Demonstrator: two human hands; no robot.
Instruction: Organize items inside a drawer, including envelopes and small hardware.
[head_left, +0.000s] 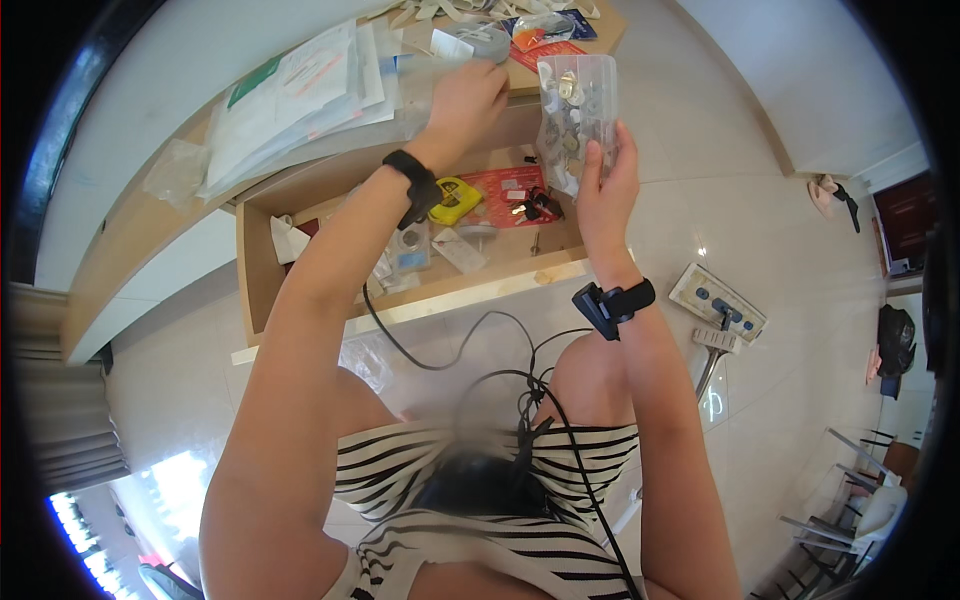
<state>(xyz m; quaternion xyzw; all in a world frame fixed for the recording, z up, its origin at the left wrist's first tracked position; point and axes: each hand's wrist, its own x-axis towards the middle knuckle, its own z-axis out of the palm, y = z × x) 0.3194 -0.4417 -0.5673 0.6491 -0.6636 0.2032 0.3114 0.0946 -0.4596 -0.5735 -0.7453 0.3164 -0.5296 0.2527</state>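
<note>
My right hand (609, 199) grips a clear plastic compartment box (600, 94) by its near end, tilted up above the right end of an open wooden drawer (251, 262). Small metal and white pieces show through its wall. Over the drawer's back edge is my left hand (466, 101), slightly blurred, its fingers curled. Whether anything is between those fingers is hidden. Just beyond it, on the desktop, sits a grey round case (487, 41). Inside the drawer lie a yellow tape measure (456, 201), a red printed card (499, 187) and black-headed keys (534, 206).
Papers in plastic sleeves (300, 90) are stacked on the desktop, left of my hands. A blister pack (551, 30) lies at its far right. Black cable (427, 366) loops between the drawer and my lap. A flat mop head (716, 301) rests on the tiled floor to the right.
</note>
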